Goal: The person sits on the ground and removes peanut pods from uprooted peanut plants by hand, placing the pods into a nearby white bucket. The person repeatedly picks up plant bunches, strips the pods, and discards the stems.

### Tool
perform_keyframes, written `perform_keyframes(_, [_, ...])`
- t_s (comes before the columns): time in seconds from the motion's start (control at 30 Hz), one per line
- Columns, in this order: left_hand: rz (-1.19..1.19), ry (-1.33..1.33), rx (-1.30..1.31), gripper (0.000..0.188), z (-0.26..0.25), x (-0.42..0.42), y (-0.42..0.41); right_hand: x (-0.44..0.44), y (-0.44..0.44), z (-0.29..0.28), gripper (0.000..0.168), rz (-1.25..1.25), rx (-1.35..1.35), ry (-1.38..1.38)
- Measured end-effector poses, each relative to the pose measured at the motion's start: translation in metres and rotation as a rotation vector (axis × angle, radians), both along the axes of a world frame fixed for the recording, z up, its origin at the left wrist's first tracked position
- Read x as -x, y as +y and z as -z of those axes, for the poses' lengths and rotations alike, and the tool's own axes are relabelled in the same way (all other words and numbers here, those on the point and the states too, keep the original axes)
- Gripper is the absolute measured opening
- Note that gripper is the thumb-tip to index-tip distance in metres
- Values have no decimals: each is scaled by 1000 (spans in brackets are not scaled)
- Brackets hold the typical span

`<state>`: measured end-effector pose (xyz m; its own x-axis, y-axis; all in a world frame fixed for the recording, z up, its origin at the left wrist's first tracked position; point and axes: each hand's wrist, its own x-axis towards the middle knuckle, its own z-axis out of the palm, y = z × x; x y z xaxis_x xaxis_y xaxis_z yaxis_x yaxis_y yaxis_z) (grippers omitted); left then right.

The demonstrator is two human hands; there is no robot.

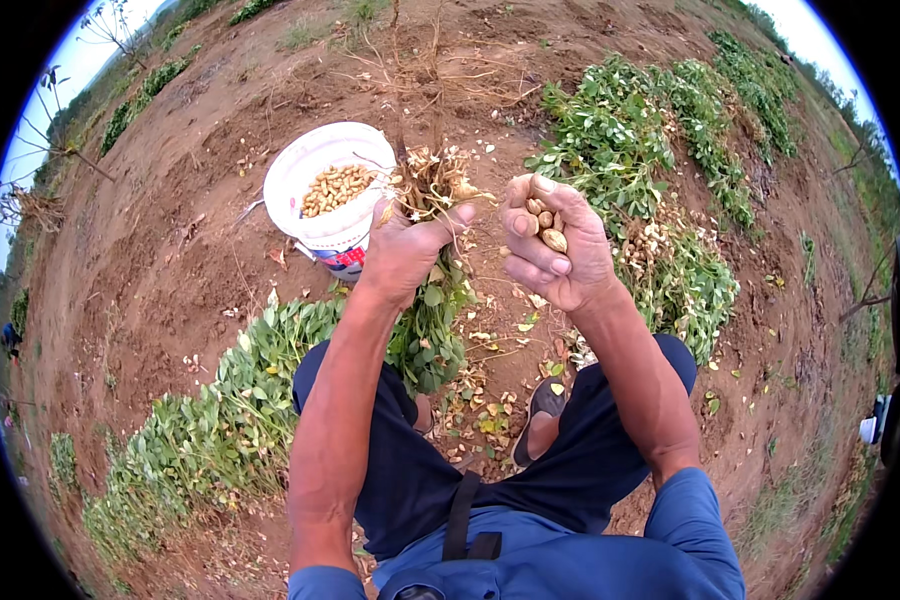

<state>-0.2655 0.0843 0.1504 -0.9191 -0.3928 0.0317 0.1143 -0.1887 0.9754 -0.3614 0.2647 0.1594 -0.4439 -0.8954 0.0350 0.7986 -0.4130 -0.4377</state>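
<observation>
My left hand (407,251) grips a bundle of peanut plants near the root end. The dry roots and stem bases (439,176) stick up above the fist, and the leafy tops (433,330) hang below it between my knees. Several loose peanuts in their shells (546,223) lie in the curled fingers of my right hand (559,244), which is turned palm up just right of the roots. Beyond my left hand stands a white plastic bucket (285,176) with printed writing on its side. Picked peanuts (337,189) cover its bottom.
A row of pulled peanut plants (217,420) lies on the soil to my left. More heaps of plants (607,127) stretch away at the right, one with peanuts (649,241) showing. A thin bare sapling (397,75) rises behind the bucket. Fallen leaves (495,416) litter the ground between my feet.
</observation>
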Motion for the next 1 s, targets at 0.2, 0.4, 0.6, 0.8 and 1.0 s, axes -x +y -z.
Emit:
perform_keyframes(0.2, [-1,-15,123,26,7,5,3,-5,0,-6,32,257,-351,326])
perform_keyframes(0.4, [-33,-11,357,21,9,6,8,-5,-8,0,34,277,-453,448])
perform_keyframes(0.6, [-2,-46,575,13,9,8,10,-6,-11,12,29,317,-539,562])
perform_keyframes(0.8, [-5,-25,643,26,7,8,8,-9,-12,14,24,342,-618,728])
perform_keyframes(1.0, [-2,-10,626,27,9,8,6,4,-3,8,13,70,-472,510])
